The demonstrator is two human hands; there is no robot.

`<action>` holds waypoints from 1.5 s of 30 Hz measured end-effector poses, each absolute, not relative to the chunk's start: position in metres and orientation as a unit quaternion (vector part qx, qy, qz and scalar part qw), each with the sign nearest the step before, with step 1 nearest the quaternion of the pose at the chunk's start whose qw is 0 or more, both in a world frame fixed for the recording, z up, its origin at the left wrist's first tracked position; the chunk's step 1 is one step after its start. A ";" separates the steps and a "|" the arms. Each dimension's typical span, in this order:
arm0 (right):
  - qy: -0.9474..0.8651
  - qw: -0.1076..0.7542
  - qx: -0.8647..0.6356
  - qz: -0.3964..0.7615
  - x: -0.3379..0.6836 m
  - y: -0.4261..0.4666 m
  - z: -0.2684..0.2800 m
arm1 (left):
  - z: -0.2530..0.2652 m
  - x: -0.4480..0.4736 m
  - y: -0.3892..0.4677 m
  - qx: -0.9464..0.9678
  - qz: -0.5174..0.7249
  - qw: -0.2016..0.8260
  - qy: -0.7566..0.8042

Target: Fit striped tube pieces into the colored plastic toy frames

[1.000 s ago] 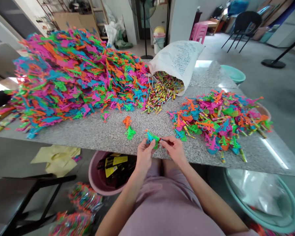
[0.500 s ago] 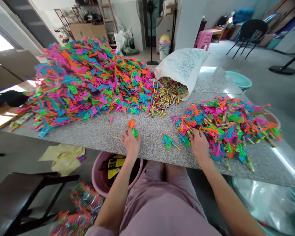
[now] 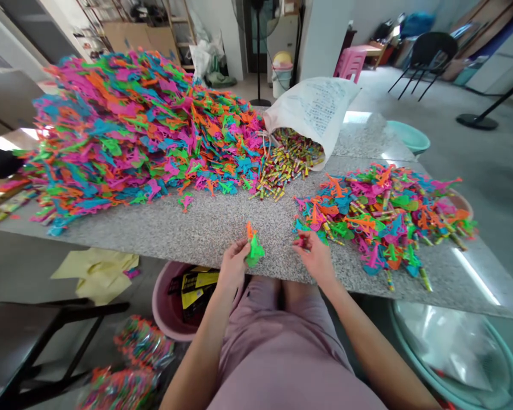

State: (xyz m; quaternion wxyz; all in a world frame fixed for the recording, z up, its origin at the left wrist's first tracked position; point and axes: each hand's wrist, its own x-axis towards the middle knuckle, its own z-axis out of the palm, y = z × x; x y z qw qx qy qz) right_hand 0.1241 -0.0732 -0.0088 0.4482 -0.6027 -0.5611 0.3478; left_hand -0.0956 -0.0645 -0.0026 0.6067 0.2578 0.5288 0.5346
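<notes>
Moved inward since the earlier frame: one bright-green plastic piece point(image 3: 255, 254) with orange plastic piece point(image 3: 249, 230), held in the left hand's point(image 3: 233, 265) fingers over the speckled grey stone bench point(image 3: 175, 228), long axis pointing away from the body, left of and apart from the right hand point(image 3: 319, 261), fingers pinching a small dark-red item point(image 3: 302, 243).

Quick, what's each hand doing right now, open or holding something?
Left hand: closed, holding green and orange plastic pieces.
Right hand: closed, pinching a small reddish thing, too small to make out.

Two hands point(image 3: 235, 259) point(image 3: 318, 262), one white sack point(image 3: 320, 111)
</notes>
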 end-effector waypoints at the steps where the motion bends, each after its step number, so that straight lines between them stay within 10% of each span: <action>1: -0.553 0.458 -0.579 0.386 0.119 -0.075 -0.004 | 0.000 -0.087 -0.069 0.222 0.550 0.635 0.496; 36: -0.571 0.435 -0.554 0.422 0.107 -0.103 0.011 | 0.012 -0.025 -0.086 0.368 0.581 0.542 0.483; 45: -0.630 0.402 -0.664 0.005 0.158 -0.068 0.028 | -0.013 -0.088 -0.045 0.720 0.282 0.154 0.615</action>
